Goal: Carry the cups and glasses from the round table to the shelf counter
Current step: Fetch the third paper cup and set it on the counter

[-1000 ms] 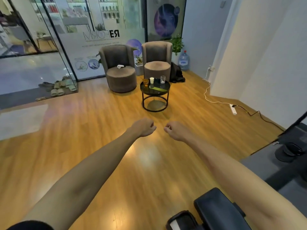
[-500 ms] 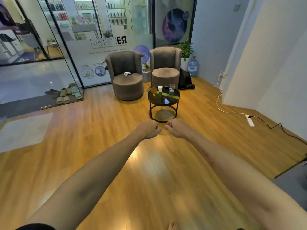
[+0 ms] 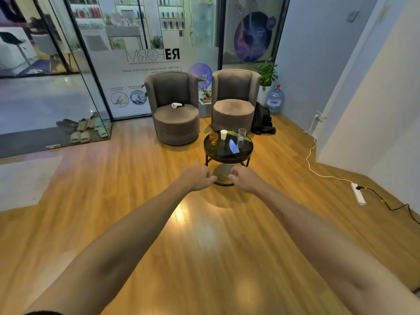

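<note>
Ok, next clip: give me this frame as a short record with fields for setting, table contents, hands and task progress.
setting: room with wooden floor, two brown armchairs behind a round black table
on table: amber glass, white cup, clear glass
left hand: fingers curled, holding nothing
right hand: fingers curled, holding nothing
hands to table: both short of it, touching nothing
progress: all three vessels on the table, none picked up
shelf counter: not in view

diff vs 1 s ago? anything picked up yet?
Nothing picked up. The view has closed in on the round table, now just beyond both hands. Left hand and right hand stay curled and empty. Amber glass, white cup and clear glass unmoved.
</note>
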